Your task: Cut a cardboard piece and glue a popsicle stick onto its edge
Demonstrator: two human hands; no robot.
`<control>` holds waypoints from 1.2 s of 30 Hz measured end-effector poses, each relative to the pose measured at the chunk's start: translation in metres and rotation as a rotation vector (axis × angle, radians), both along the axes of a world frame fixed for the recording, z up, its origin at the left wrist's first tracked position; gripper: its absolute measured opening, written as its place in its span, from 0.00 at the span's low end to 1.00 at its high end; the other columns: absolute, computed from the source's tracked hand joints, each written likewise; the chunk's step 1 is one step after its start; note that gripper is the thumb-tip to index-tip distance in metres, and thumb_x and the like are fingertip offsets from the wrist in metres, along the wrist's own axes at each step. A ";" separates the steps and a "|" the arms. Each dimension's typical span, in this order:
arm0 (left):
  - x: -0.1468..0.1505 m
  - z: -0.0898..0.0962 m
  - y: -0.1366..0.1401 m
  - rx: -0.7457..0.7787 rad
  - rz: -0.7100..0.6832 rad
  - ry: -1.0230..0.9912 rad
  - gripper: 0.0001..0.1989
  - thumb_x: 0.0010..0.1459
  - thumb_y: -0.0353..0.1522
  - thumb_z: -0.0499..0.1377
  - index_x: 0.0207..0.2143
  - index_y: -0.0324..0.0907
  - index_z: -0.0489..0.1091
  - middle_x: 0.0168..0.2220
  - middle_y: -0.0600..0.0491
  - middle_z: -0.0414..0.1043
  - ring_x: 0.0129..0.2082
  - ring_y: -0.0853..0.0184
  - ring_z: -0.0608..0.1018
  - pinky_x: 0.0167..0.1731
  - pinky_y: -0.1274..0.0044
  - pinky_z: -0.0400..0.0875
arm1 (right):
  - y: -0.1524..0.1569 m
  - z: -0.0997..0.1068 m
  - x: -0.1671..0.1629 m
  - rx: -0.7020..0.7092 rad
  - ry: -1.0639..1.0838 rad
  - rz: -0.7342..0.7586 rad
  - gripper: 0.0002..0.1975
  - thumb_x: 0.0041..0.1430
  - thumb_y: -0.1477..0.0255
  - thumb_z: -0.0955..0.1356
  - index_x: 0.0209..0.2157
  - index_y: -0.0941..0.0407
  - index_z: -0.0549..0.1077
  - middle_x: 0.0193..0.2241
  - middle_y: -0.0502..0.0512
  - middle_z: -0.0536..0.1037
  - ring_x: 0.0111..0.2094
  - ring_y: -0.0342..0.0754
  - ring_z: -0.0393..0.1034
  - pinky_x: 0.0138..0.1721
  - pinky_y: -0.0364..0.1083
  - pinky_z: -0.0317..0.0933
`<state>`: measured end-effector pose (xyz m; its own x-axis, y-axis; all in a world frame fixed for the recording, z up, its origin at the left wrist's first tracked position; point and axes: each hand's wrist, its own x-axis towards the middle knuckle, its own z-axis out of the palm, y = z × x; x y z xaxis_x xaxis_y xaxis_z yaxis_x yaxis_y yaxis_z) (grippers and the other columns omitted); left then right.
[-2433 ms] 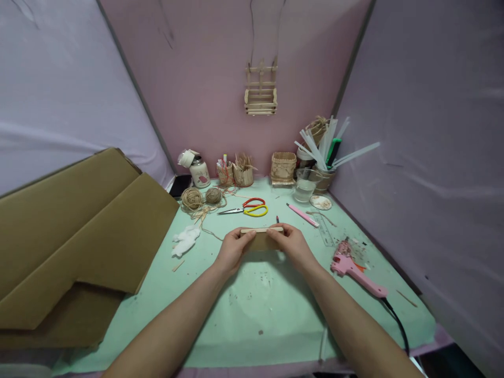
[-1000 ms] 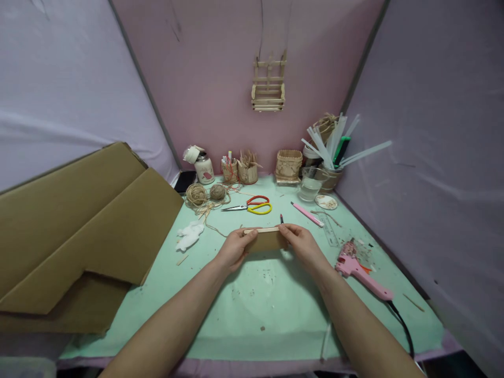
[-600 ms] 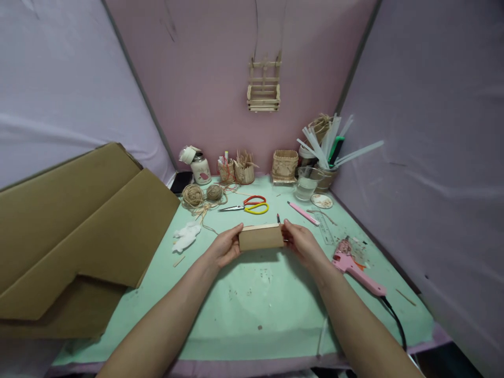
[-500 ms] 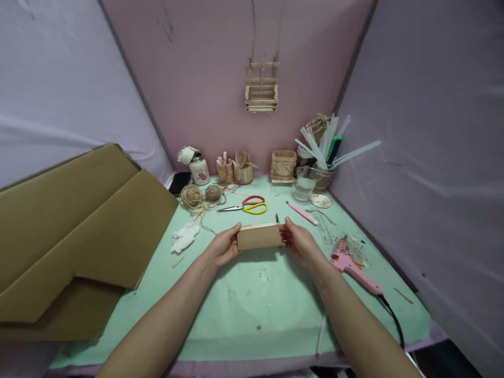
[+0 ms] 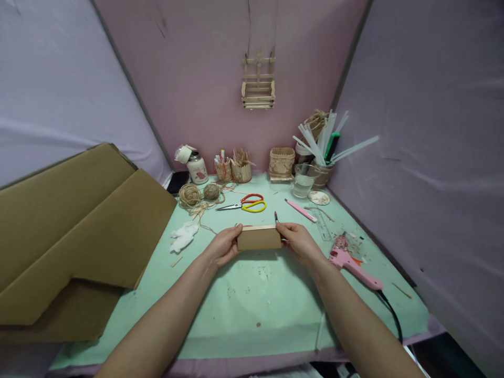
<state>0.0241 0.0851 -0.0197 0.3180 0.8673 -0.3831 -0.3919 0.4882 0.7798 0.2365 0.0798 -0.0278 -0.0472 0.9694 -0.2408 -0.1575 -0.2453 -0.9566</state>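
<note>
A small brown cardboard piece (image 5: 259, 240) is held up over the table, with a pale wooden stick (image 5: 258, 228) lying along its top edge. My left hand (image 5: 226, 245) grips its left end, thumb at the upper corner. At the opposite end my right hand (image 5: 296, 240) is closed, its thumb on the top corner by the stick. The fingers behind the cardboard are mostly hidden. Just beyond my right thumb lies a dark-tipped pen (image 5: 276, 216). Scissors (image 5: 248, 203) with red and yellow handles rest behind the cardboard.
Large cardboard sheets (image 5: 79, 231) cover the left side. A pink glue gun (image 5: 356, 265) with a black cord lies at right, near a pink cutter (image 5: 301, 211) and clear ruler (image 5: 323, 226). Twine balls (image 5: 190, 195), a glass jar (image 5: 197, 169) and a water cup (image 5: 303, 184) stand farther back.
My right thumb has come down onto the top right corner of the cardboard, where its fingers were spread before. The whole view has shifted slightly.
</note>
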 end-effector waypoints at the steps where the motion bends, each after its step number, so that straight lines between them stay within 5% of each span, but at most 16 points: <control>1: 0.000 -0.001 0.000 0.005 0.004 0.004 0.14 0.59 0.35 0.61 0.38 0.31 0.77 0.36 0.40 0.78 0.33 0.64 0.78 0.32 0.77 0.75 | 0.000 0.001 0.000 -0.004 0.005 0.008 0.23 0.40 0.52 0.75 0.24 0.58 0.75 0.22 0.52 0.74 0.23 0.43 0.63 0.24 0.42 0.54; 27: 0.005 -0.008 -0.001 0.070 0.067 0.076 0.18 0.49 0.40 0.68 0.34 0.33 0.78 0.32 0.44 0.77 0.33 0.65 0.76 0.33 0.78 0.72 | -0.002 0.005 -0.001 -0.027 0.051 0.026 0.25 0.35 0.50 0.76 0.24 0.59 0.76 0.22 0.52 0.74 0.24 0.44 0.64 0.26 0.43 0.56; 36: 0.010 -0.011 -0.005 0.092 0.071 0.123 0.23 0.43 0.43 0.71 0.35 0.33 0.78 0.30 0.46 0.77 0.31 0.66 0.74 0.31 0.78 0.69 | -0.002 0.004 -0.001 -0.006 -0.033 0.041 0.27 0.41 0.50 0.74 0.27 0.62 0.78 0.20 0.49 0.71 0.22 0.40 0.57 0.23 0.42 0.48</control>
